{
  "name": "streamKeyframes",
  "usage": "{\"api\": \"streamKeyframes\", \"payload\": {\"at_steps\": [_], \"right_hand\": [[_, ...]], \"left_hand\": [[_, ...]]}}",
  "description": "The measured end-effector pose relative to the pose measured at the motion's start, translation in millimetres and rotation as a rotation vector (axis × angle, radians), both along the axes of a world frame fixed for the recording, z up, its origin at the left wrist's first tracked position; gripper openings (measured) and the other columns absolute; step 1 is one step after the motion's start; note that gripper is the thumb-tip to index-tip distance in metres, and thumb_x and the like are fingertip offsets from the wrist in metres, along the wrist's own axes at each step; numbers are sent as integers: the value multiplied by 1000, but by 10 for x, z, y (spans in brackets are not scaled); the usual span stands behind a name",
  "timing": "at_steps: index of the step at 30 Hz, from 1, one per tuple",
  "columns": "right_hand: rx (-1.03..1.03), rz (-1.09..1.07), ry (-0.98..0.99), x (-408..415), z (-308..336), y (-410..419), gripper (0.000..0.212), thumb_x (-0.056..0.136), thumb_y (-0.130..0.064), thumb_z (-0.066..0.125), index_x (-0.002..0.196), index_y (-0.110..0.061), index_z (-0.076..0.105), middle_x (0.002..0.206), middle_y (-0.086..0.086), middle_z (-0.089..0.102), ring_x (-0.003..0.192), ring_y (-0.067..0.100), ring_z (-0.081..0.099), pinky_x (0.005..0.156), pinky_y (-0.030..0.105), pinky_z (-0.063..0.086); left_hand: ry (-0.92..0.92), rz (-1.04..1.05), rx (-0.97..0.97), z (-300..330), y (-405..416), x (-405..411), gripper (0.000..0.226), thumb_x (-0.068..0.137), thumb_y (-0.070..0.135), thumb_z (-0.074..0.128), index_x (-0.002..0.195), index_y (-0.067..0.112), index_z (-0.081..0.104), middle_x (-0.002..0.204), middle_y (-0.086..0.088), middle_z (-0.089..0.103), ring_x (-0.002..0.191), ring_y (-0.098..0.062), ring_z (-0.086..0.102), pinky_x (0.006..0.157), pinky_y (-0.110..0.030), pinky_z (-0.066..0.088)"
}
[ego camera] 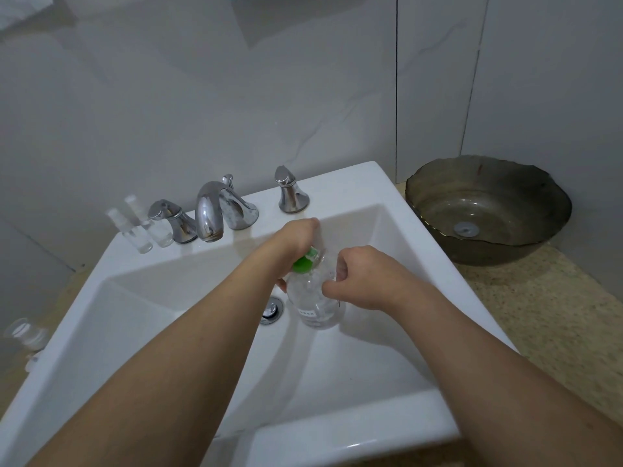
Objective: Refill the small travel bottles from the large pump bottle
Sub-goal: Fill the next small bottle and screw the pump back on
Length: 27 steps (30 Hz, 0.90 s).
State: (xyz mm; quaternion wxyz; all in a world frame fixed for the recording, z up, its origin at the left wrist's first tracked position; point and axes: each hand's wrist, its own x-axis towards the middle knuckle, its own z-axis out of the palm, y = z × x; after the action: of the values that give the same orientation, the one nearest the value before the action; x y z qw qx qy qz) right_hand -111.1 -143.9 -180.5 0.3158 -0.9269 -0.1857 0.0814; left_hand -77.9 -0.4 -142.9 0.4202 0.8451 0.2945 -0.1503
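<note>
Over the white sink basin I hold the large clear pump bottle, which has a green pump head and a small white label. My left hand curls over the pump head from the left. My right hand grips the bottle's shoulder from the right, fingers curled. Two small clear travel bottles stand capped on the sink ledge left of the taps. Whether my hands also hold a small bottle is hidden.
A chrome spout with two tap handles lines the back ledge. The sink drain lies just left of the bottle. A dark glass bowl basin sits on the speckled counter at right. Clear containers stand at far left.
</note>
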Motion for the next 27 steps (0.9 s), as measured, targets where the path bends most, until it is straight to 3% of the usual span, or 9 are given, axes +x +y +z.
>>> {"api": "streamKeyframes", "payload": {"at_steps": [2,5,10,13,19,23,27], "right_hand": [[-1,5,-10,3,5,-2,26,66,-45,62,71,-21,54,74,-7,57,65,12,55,52,26,38],[5,8,-38,-3,18,3,27,66,-46,62,71,-21,55,72,-7,57,64,11,54,50,26,38],[47,-20,-90,-10,70,16,27,67,-48,62,68,-22,54,69,-6,59,60,10,55,50,25,42],[53,-15,-91,-13,71,13,26,66,-47,61,66,-23,52,67,-5,59,58,8,54,47,24,38],[46,-6,-53,21,33,6,27,66,-50,60,70,-25,50,73,-8,57,64,8,53,51,26,37],[6,6,-11,14,-6,-6,29,66,-48,61,72,-21,52,74,-5,58,65,12,55,50,27,39],[8,-2,18,22,-19,-1,28,64,-47,61,73,-21,54,75,-6,58,66,13,57,53,27,42]], "left_hand": [[16,-9,-9,19,5,-12,51,97,53,35,107,13,64,104,-14,68,92,-34,66,88,-60,53],[57,-30,-42,72,29,-39,41,89,47,41,96,15,65,114,-16,70,96,-34,66,87,-61,53],[173,-60,-246,197,132,20,56,95,59,42,120,15,67,129,-10,65,117,-37,60,102,-78,32],[189,-50,-293,230,158,36,57,96,57,44,124,13,67,128,-8,67,118,-36,61,107,-78,23],[150,-51,-112,160,73,28,59,95,55,46,133,11,59,132,-12,60,124,-42,55,97,-75,41],[64,-33,-9,51,8,10,41,94,40,44,118,13,63,113,-11,70,101,-35,65,80,-57,55],[58,-42,27,27,-10,24,37,91,30,43,112,10,66,114,-15,71,91,-35,66,72,-52,56]]}}
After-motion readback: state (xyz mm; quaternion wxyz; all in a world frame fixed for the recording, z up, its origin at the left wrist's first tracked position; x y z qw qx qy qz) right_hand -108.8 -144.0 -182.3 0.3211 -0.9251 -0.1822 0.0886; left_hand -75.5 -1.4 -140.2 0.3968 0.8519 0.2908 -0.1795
